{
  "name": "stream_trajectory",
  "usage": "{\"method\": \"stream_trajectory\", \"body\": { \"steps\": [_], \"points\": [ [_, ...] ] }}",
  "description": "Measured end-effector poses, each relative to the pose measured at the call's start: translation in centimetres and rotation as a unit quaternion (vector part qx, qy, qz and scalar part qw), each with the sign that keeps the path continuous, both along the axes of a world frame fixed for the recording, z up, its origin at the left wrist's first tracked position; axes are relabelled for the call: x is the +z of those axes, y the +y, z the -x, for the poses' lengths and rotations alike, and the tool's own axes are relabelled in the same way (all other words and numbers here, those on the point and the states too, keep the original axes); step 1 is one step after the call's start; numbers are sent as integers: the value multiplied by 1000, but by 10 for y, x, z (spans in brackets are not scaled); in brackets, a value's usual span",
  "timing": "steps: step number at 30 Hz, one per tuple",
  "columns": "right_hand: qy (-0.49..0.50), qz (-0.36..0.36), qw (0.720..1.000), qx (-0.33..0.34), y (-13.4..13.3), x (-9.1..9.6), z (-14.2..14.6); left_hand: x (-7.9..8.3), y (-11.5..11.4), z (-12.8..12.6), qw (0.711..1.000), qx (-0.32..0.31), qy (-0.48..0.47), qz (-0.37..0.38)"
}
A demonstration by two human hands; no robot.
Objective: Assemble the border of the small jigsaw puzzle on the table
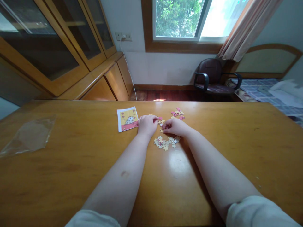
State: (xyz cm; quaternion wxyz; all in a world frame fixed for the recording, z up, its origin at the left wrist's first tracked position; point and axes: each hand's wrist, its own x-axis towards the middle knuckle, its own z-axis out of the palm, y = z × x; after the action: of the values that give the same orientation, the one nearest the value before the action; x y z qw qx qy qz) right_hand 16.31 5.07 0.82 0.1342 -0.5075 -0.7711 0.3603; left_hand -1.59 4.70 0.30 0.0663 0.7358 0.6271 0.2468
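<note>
My left hand (147, 125) rests on the table beside the picture card (129, 120), its fingers curled together and turned down; whatever lies under them is hidden. A little to the right, my right hand (176, 126) has its thumb and fingertips pinched at a small yellow puzzle piece (162, 130) close to the tabletop. Between the hands lie pink and yellow puzzle pieces (161, 121). Beyond my right hand is a loose group of pink and cream pieces (178, 113). Nearer to me, a pile of pale puzzle pieces (163, 143) spreads under my right wrist. The card shows a white cartoon figure on yellow and pink.
The wooden table (94, 176) fills the foreground. A clear plastic bag (30, 134) lies flat at its left. Past the far edge stand a dark armchair (211, 75) and a bed (267, 91). Glass-door cabinets (78, 66) line the left wall.
</note>
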Motion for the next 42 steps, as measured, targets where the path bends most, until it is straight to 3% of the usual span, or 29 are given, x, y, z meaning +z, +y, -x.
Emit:
{"method": "stream_trajectory", "body": {
  "steps": [7, 11, 13, 15, 19, 26, 35, 42],
  "points": [
    [-28, -35, 998, -47, 8, 2, -22, 0, 1, 0, 1000, -14, -16, 0],
    [-49, -87, 983, -152, 14, 1, -30, 0, 1, 0, 999, -19, -28, -1],
    [-39, -109, 980, -160, 12, 3, -26, 0, 1, 1, 999, -19, -30, 0],
    [1, -97, 991, -95, 6, 7, -18, 1, 0, 1, 999, -17, -31, 2],
    [49, 83, 992, 84, -12, 16, 2, 2, 0, 0, 999, -15, -34, 6],
    [-7, 79, 989, 126, -19, 19, 12, 2, 0, -1, 999, -15, -40, 12],
    [35, 100, 992, 62, -11, 13, 6, 1, 1, 0, 999, -18, -42, 9],
    [51, 2, 996, -79, -2, 4, 4, 0, 1, 0, 998, -27, -61, 6]
  ]
}}
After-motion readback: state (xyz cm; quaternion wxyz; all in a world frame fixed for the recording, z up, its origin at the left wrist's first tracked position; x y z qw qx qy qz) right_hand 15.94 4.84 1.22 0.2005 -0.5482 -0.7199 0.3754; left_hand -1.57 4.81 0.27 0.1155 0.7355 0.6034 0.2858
